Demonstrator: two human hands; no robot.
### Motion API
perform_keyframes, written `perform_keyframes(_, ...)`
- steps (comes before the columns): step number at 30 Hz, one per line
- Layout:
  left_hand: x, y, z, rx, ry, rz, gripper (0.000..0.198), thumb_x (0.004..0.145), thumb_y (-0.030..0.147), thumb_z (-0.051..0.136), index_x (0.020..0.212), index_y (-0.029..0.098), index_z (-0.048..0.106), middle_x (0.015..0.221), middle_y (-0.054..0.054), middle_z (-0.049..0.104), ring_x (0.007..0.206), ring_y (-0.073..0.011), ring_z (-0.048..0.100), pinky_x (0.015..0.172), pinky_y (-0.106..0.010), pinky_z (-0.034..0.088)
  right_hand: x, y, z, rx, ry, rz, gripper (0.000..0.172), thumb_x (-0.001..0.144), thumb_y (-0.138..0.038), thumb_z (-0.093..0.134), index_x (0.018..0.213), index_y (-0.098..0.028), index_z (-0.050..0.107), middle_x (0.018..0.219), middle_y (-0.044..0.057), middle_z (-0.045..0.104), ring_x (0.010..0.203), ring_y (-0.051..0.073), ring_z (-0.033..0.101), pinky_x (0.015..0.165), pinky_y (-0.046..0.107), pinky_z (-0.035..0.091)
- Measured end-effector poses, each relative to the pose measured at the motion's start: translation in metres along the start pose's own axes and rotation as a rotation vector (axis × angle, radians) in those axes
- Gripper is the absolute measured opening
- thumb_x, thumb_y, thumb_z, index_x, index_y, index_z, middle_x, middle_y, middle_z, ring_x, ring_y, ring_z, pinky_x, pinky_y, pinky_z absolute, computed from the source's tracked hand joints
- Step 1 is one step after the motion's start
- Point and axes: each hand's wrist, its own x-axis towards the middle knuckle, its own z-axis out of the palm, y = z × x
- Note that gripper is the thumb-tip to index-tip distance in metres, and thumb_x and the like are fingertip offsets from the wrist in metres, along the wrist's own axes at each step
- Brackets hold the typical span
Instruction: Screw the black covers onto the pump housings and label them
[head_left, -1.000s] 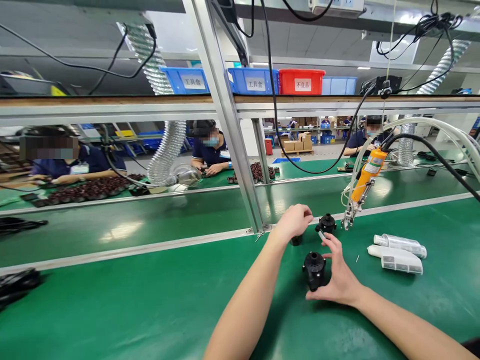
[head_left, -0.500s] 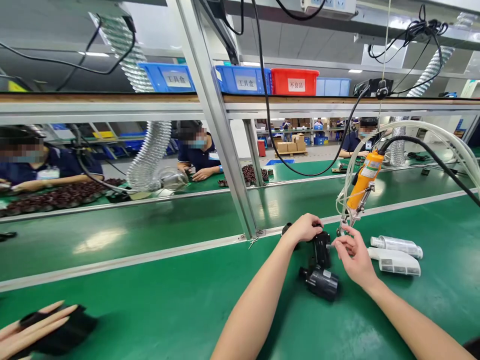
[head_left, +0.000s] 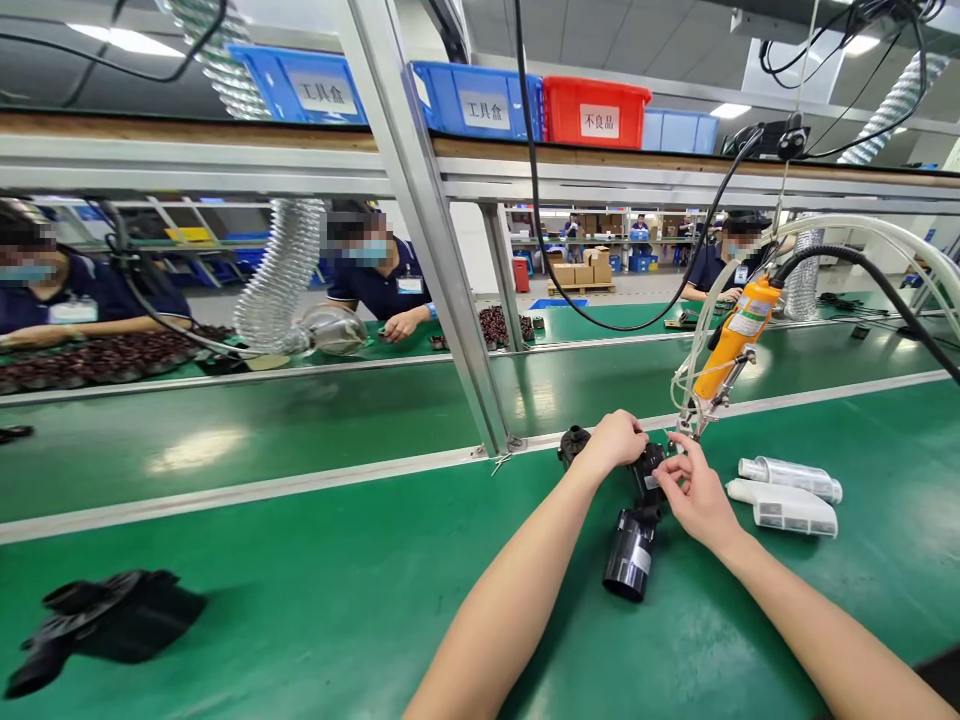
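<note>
Several black plastic parts lie together on the green bench in front of me. My left hand (head_left: 621, 440) is closed over the top of a black plastic housing (head_left: 646, 470), its fingertips partly hidden. My right hand (head_left: 694, 495) grips the same housing's right edge between thumb and fingers, close to a small pale label. Its index finger reaches up beside the tip of a hanging orange power screwdriver (head_left: 739, 330). A shiny black cylinder (head_left: 628, 560) with a white label stands out toward me below the housing. Another round black part (head_left: 574, 443) sits behind my left wrist.
Two clear-and-white plastic containers (head_left: 791, 505) lie right of my right hand. A black spouted part (head_left: 112, 620) rests at the lower left. A metal post (head_left: 427, 230) rises beyond the bench edge. Cables and hoses hang around the screwdriver. Co-workers sit across the line.
The labelled cylinder has swung round to point toward me. My right fingers have come against the housing. Another person's hand has left the black part at lower left. The view has tilted down.
</note>
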Motion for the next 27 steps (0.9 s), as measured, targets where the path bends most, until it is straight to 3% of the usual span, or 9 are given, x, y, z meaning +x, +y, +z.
perform_keyframes(6, -0.003, 0.004, 0.000, 0.022, 0.004, -0.007, 0.023, 0.088, 0.023, 0.066, 0.099, 0.014, 0.083, 0.103, -0.017, 0.081, 0.098, -0.0294, 0.075, 0.084, -0.032, 0.055, -0.002, 0.001, 0.001, -0.164, 0.012, -0.133, 0.053, 0.100, -0.033, 0.054, 0.149, -0.019, 0.038, 0.091, 0.003, 0.073, 0.069, 0.017, 0.068, 0.062, 0.026, 0.052)
perform_keyframes(11, -0.004, 0.004, -0.003, 0.030, -0.001, 0.002, 0.022, 0.088, 0.021, 0.065, 0.098, 0.015, 0.083, 0.102, -0.016, 0.082, 0.097, -0.0285, 0.076, 0.083, -0.030, 0.055, -0.005, 0.005, -0.007, -0.461, 0.036, -0.303, 0.052, 0.104, -0.036, 0.051, 0.151, -0.018, 0.040, 0.097, 0.007, 0.076, 0.074, 0.019, 0.071, 0.068, 0.030, 0.052)
perform_keyframes(14, -0.005, 0.004, -0.004, 0.029, -0.008, 0.014, 0.022, 0.088, 0.021, 0.064, 0.097, 0.016, 0.083, 0.100, -0.015, 0.082, 0.094, -0.0277, 0.076, 0.081, -0.030, 0.056, -0.003, 0.007, -0.017, -0.514, 0.076, -0.200, 0.061, 0.101, -0.042, 0.057, 0.153, -0.018, 0.037, 0.102, 0.009, 0.076, 0.070, 0.021, 0.071, 0.066, 0.031, 0.052)
perform_keyframes(17, -0.009, 0.010, -0.001, 0.027, 0.003, 0.046, 0.021, 0.087, 0.020, 0.065, 0.096, 0.016, 0.083, 0.098, -0.015, 0.082, 0.095, -0.0287, 0.076, 0.082, -0.032, 0.056, 0.001, 0.008, -0.016, -0.432, 0.003, -0.014, 0.083, 0.091, -0.050, 0.069, 0.158, -0.022, 0.028, 0.100, 0.006, 0.076, 0.065, 0.022, 0.071, 0.065, 0.032, 0.053)
perform_keyframes(20, -0.019, 0.020, -0.001, 0.019, 0.029, 0.114, 0.018, 0.085, 0.021, 0.068, 0.094, 0.017, 0.083, 0.096, -0.014, 0.082, 0.095, -0.0290, 0.076, 0.085, -0.033, 0.056, 0.009, 0.007, -0.004, -0.404, -0.099, 0.092, 0.099, 0.082, -0.053, 0.077, 0.160, -0.024, 0.022, 0.105, 0.008, 0.077, 0.084, 0.030, 0.076, 0.071, 0.035, 0.056)
perform_keyframes(23, -0.033, 0.014, -0.019, -0.002, 0.064, 0.190, 0.018, 0.087, 0.025, 0.068, 0.099, 0.020, 0.081, 0.100, -0.010, 0.082, 0.097, -0.0262, 0.075, 0.090, -0.031, 0.056, 0.020, 0.009, 0.013, -0.395, -0.123, 0.083, 0.102, 0.083, -0.047, 0.077, 0.162, -0.023, 0.017, 0.114, 0.013, 0.075, 0.102, 0.035, 0.075, 0.081, 0.040, 0.057)
perform_keyframes(27, -0.048, -0.031, -0.064, -0.023, 0.178, 0.161, 0.038, 0.085, 0.022, 0.071, 0.122, 0.020, 0.073, 0.134, -0.013, 0.072, 0.131, -0.0303, 0.061, 0.113, -0.037, 0.045, 0.033, 0.011, 0.029, -0.356, -0.070, 0.044, 0.104, 0.083, -0.036, 0.075, 0.164, -0.021, 0.011, 0.140, 0.022, 0.060, 0.118, 0.037, 0.069, 0.093, 0.046, 0.054)
